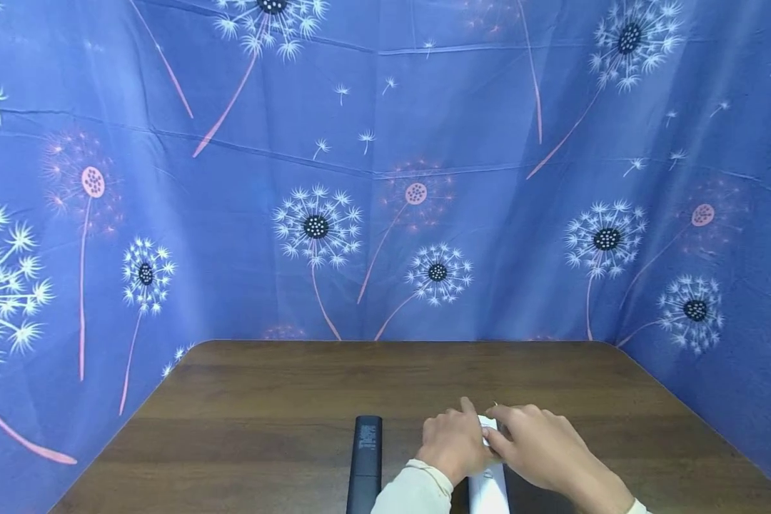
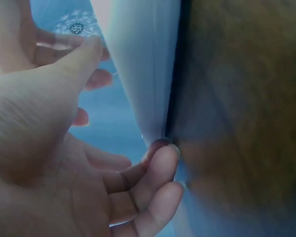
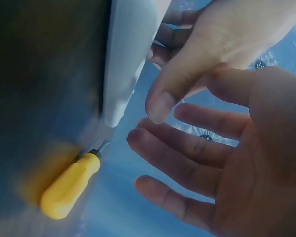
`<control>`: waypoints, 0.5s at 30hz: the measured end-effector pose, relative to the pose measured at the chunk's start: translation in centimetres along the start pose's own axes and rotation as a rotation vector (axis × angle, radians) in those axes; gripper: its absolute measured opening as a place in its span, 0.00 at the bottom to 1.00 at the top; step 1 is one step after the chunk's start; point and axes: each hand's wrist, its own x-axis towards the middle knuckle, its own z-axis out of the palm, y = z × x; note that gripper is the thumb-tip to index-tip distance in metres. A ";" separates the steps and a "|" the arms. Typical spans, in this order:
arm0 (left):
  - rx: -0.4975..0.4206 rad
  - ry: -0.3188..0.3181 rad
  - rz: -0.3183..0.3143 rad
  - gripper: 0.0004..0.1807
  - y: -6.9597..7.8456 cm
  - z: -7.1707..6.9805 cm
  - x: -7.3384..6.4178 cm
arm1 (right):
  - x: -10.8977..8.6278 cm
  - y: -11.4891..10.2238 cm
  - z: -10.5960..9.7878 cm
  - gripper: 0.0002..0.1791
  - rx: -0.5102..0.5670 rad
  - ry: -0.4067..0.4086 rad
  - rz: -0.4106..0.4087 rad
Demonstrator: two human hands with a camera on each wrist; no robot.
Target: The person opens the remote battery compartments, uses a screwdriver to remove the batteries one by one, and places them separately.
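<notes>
A long white remote control lies on the table under both hands. My left hand bends over its left side near the far end. In the left wrist view, its curled fingertips overlap the white edge; whether they grip it is unclear. The left thumb stands apart from the white remote control in the right wrist view. My right hand is over the right side, its thumb close to the left hand. Its fingers are loosely bent, with nothing seen between them.
Left of the hands lies a black remote control with a printed label. A yellow-handled screwdriver rests on the table beyond the white one; the head view does not show it. Blue dandelion-patterned cloth hangs behind the wooden table.
</notes>
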 end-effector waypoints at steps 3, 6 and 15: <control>0.037 -0.025 -0.010 0.54 0.3 -0.1 0.0 | -0.4 0.0 -0.2 0.15 0.027 -0.010 0.045; 0.062 -0.032 -0.017 0.54 0.5 -0.2 0.0 | -0.7 0.0 -0.4 0.15 0.032 -0.002 0.061; 0.055 -0.016 -0.025 0.51 0.7 0.1 0.0 | -1.3 0.2 -0.4 0.17 0.036 -0.031 0.114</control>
